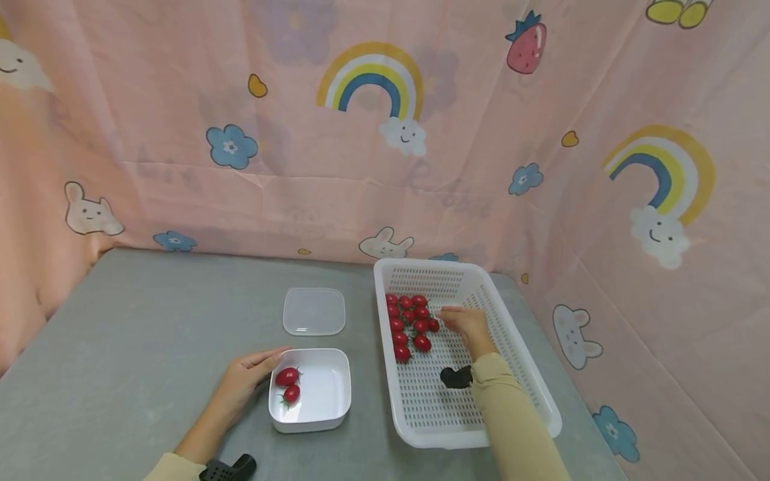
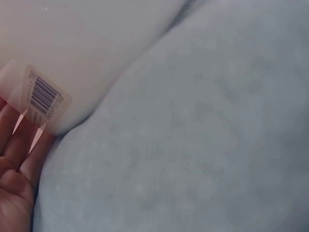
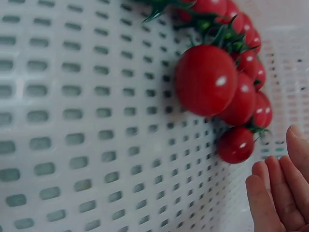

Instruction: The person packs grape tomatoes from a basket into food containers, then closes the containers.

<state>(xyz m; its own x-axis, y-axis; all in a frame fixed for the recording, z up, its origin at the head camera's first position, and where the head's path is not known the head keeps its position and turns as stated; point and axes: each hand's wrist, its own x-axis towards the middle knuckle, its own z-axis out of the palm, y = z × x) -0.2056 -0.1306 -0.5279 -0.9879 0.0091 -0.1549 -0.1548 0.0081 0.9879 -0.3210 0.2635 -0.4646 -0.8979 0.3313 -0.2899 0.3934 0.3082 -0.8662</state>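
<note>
My left hand [image 1: 243, 381] rests its extended fingers against the left side of a white square container [image 1: 325, 419]. Two cherry tomatoes [image 1: 287, 377] lie inside it, toward its left. The left wrist view shows those fingers touching the container wall beside a barcode sticker [image 2: 44, 97]. Inside a white perforated basket [image 1: 397, 417], my right hand [image 1: 470, 329] hovers just right of a group of red cherry tomatoes [image 1: 422, 343] with green stems. In the right wrist view its fingers [image 3: 263, 205] are extended, close to the nearest tomato [image 3: 235, 145], and hold nothing.
A translucent lid [image 1: 314, 312] lies flat on the grey table [image 1: 150, 327], behind the container. The basket's raised walls stand to the container's right. A pink patterned curtain [image 1: 289, 200] hangs along the back and right of the table.
</note>
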